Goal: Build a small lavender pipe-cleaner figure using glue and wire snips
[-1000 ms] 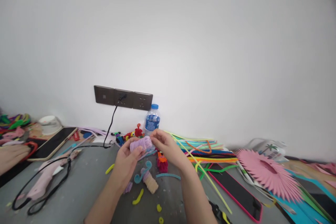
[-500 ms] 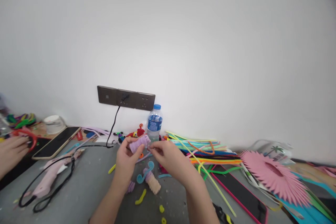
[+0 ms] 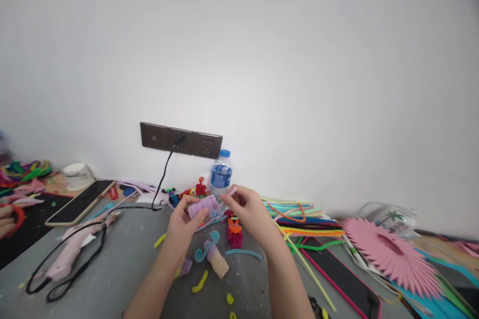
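My left hand (image 3: 183,222) is closed around a ribbed lilac coil (image 3: 203,207) of what looks like fuzzy pipe cleaner, held tilted above the table. Just to its right, my right hand (image 3: 243,204) pinches a short pale lilac strip (image 3: 232,192); whether the strip joins the coil I cannot tell. Below the hands lies a beige and lilac coiled piece (image 3: 217,260) with a blue curled pipe cleaner (image 3: 205,249) across its top. A crimson and orange fuzzy figure (image 3: 234,232) lies beneath my right hand. Yellow bits (image 3: 200,281) are scattered nearer me.
A water bottle (image 3: 221,174) stands behind the hands. On the left are a pink glue gun (image 3: 69,254) with a looped black cord and a phone (image 3: 80,204). Pipe cleaners (image 3: 307,219), another phone (image 3: 342,274) and a pink pleated ring (image 3: 391,254) lie right. Another person's hand (image 3: 5,222) holds red-handled scissors.
My right hand has moved up and right, away from the coil, and the pale strip now shows in its fingers. The other person's hand has drawn back left with the red-handled scissors.
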The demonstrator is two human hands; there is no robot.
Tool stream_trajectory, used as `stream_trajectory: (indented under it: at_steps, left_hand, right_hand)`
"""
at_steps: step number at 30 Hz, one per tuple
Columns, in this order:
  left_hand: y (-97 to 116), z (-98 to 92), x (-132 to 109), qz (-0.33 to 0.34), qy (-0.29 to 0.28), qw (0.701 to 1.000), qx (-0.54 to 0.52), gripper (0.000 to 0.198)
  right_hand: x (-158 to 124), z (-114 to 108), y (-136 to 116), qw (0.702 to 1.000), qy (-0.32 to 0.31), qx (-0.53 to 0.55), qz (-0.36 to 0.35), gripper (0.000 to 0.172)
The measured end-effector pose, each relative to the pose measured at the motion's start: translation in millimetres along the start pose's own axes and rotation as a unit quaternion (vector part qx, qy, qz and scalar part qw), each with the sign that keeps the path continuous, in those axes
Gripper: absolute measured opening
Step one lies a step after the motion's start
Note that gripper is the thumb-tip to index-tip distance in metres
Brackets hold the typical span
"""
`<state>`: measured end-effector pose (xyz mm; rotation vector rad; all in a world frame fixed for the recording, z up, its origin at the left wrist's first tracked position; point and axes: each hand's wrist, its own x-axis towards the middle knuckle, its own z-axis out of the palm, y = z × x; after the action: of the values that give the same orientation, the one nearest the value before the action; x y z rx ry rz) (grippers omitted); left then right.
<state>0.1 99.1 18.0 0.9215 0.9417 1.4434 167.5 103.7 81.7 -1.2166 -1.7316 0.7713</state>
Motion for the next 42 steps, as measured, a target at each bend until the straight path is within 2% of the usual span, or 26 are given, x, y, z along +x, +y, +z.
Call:
stream_trajectory:
  at_steps: [4, 8, 11, 13, 19, 21, 24, 26, 33, 36, 40, 42]
  left_hand:
    - [2.4, -0.4, 2.3, 0.026, 0.026, 0.999, -0.038, 0.048]
    - [1.6, -1.6, 3.9, 0.034, 0.019, 0.998, -0.045, 0.046]
    - [0.1, -2.7, 4.5, 0.066, 0.013, 0.998, -0.021, 0.04]
    - [0.1, -2.7, 4.4, 0.087, 0.015, 0.996, 0.006, 0.037]
    - [4.8, 2.3, 1.9, 0.104, -0.008, 0.993, 0.057, 0.034]
    - [5.4, 3.7, 0.9, 0.103, -0.019, 0.993, 0.058, 0.034]
    - [4.7, 3.7, -0.8, 0.092, -0.033, 0.994, 0.057, 0.033]
    - [4.1, 2.8, -1.7, 0.086, -0.037, 0.994, 0.058, 0.032]
    - [4.4, 1.2, -2.6, 0.065, -0.048, 0.996, 0.044, 0.039]
    - [2.6, 1.0, -3.3, 0.085, -0.055, 0.993, 0.06, 0.038]
    - [0.5, 0.0, -5.5, 0.113, -0.046, 0.988, 0.095, 0.04]
    - [-0.1, -0.3, -6.2, 0.134, -0.049, 0.983, 0.115, 0.036]
  right_hand:
    - [1.8, 3.6, 8.0, 0.993, -0.063, 0.093, 0.022, 0.027]
    - [-1.9, 1.2, 11.3, 0.977, -0.163, 0.135, 0.037, 0.038]
    - [-6.0, -3.8, 12.1, 0.967, -0.208, 0.138, 0.046, 0.045]
    - [-7.3, -5.7, 12.9, 0.969, -0.204, 0.133, 0.039, 0.046]
    - [-2.8, -0.8, 17.1, 0.99, -0.132, 0.051, -0.016, 0.055]
    - [-1.1, 0.1, 17.1, 0.991, -0.121, 0.04, -0.031, 0.05]
    - [0.3, -0.8, 16.8, 0.99, -0.13, 0.048, -0.032, 0.034]
    - [0.6, -1.5, 17.2, 0.99, -0.128, 0.051, -0.032, 0.03]
    - [-0.1, 0.3, 20.1, 0.991, -0.116, 0.054, -0.034, 0.037]
    - [-1.7, -0.5, 18.3, 0.991, -0.121, 0.032, -0.036, 0.04]
    - [-3.9, -2.3, 14.2, 0.986, -0.155, 0.032, -0.058, 0.032]
    - [-4.4, -2.4, 13.3, 0.985, -0.158, 0.037, -0.06, 0.031]
